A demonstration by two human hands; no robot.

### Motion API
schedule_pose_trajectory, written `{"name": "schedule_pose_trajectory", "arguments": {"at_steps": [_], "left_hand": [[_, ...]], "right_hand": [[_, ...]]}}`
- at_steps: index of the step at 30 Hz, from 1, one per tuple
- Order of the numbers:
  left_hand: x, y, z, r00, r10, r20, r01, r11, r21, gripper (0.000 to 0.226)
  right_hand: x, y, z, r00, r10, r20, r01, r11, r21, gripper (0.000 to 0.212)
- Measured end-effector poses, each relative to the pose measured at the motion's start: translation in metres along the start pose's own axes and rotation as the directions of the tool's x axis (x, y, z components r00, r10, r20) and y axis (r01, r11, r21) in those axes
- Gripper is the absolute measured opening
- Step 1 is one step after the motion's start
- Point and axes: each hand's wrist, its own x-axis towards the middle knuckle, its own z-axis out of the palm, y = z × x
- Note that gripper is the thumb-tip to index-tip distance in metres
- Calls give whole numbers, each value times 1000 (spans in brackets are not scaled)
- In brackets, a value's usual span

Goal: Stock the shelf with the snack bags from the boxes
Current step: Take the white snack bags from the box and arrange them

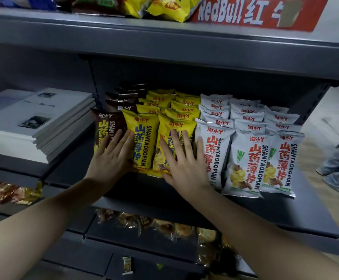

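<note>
**Snack bags, middle shelf: handling and labels**

Landmark: yellow bags [142, 142], standing upright in rows on the shelf [184, 203].

Location: brown bags [108, 126] stand just left of the yellow bags and white bags [245, 150] just right. All face forward, with rows running back behind them. I see no boxes.

Grips: my left grip [112, 158] lies flat with straight fingers across the front brown bag and the edge of the nearest yellow one. My right grip [184, 164] lies flat with fingers spread over the second yellow bag, touching the first white one. Both are released, pressing and not clasping anything.

Handling, as I judge it: air-puffed foil packs that are light, soft and slick, and quick to topple. The contents are probably brittle, so I would push with a flat palm and never squeeze. To lift one, I would pinch the crimped top seal or take it lightly by both sides.

Labels: each bag reads "SHANYAOBOPIAN" down its face beside 山药薄片, with the mark 淘小Y at the top. Well above the yellow bags, a red sign [245, 13] reads "RedBull 红", and its next character is partly covered. Left of the yellow bags lies a stack of printed booklets [35, 122], its text too blurred to read
</note>
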Motion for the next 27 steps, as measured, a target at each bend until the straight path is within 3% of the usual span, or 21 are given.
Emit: {"name": "schedule_pose_trajectory", "arguments": {"at_steps": [9,11,13,15,17,19,21,23,27], "left_hand": [[3,-6,1,999,40,-7,-40,999,31,97],[1,-5,-4,997,44,-67,-47,998,-38,102],[-3,-5,-12,976,-93,-196,49,974,-220,91],[-1,-10,-18,897,-388,-212,263,854,-449,81],[7,-23,-11,788,-608,-97,423,649,-633,82],[18,-32,-2,746,-657,110,443,365,-819,88],[28,-32,4,779,-581,238,403,172,-899,83],[34,-26,9,814,-529,239,360,137,-923,75],[40,-23,14,821,-522,231,353,145,-924,69]], "right_hand": [[2,5,8,998,-28,-56,26,999,-25,90],[1,6,2,996,-40,-84,39,999,-7,90],[-4,11,-6,988,-49,-145,54,998,31,85],[-11,21,-14,984,11,-179,4,996,88,78],[-15,35,-16,982,115,-148,-101,990,98,78],[-20,48,-11,982,152,-113,-145,987,63,79],[-25,57,-4,990,105,-94,-103,994,32,78],[-27,62,2,994,57,-88,-57,998,9,75],[-26,64,8,997,48,-60,-48,999,-6,73]]}}
